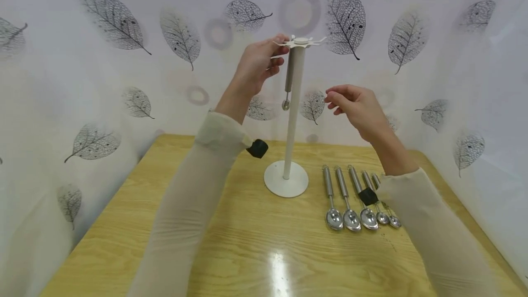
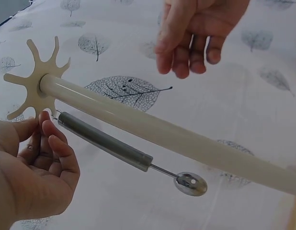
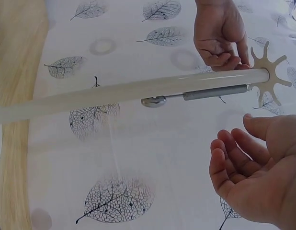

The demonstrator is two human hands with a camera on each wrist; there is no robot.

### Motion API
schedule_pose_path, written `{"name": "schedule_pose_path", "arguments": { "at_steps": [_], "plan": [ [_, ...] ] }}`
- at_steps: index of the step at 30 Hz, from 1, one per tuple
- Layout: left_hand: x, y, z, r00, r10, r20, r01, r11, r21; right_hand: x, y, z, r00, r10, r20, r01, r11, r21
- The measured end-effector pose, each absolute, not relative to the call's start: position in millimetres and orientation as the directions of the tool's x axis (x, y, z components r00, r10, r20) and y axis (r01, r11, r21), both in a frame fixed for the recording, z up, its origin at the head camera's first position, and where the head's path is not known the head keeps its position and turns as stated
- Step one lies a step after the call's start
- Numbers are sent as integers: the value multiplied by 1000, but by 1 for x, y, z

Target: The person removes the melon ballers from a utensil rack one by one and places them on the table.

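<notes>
My left hand [image 1: 259,62] is raised at the top of a white stand [image 1: 294,118]. Its thumb and forefinger pinch at the hook end, by the wire loop of a small metal scoop [image 2: 109,143]; the exact contact is partly hidden behind the fingertips. The scoop hangs bowl down beside the pole, its thick grey handle alongside it. Radiating hooks [image 2: 42,72] spread from the stand's top. To the right of the pole, my right hand [image 1: 354,107] hovers in the air, fingers loosely bent, nothing in them and apart from the stand.
Several metal scoops [image 1: 334,219] of different sizes lie in a row on the wooden table [image 1: 231,242], right of the stand's round base [image 1: 286,191]; my right sleeve partly covers some. A leaf-patterned curtain [image 1: 136,72] hangs behind and at both sides.
</notes>
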State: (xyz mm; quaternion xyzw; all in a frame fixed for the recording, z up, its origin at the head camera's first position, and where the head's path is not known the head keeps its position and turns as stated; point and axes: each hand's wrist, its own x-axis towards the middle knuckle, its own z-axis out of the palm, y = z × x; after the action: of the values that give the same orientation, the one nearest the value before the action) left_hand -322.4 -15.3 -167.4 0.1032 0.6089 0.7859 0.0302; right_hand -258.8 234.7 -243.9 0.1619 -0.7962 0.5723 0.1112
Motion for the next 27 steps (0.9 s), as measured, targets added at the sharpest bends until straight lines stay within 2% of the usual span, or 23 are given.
{"name": "schedule_pose_path", "arguments": {
  "at_steps": [8, 20, 27],
  "plan": [
    [-328, -13, -163, -977, 191, 93, 49, -227, 973, -283, 205, -236, -929, -53, 367, -370, 122, -921],
    [-333, -13, -163, -970, 232, 72, 0, -298, 955, -308, 176, -236, -921, -97, 378, -378, -17, -926],
    [-335, -13, -166, -971, 232, 62, -5, -278, 961, -311, 170, -239, -922, -107, 371, -372, -10, -928]
  ]
}}
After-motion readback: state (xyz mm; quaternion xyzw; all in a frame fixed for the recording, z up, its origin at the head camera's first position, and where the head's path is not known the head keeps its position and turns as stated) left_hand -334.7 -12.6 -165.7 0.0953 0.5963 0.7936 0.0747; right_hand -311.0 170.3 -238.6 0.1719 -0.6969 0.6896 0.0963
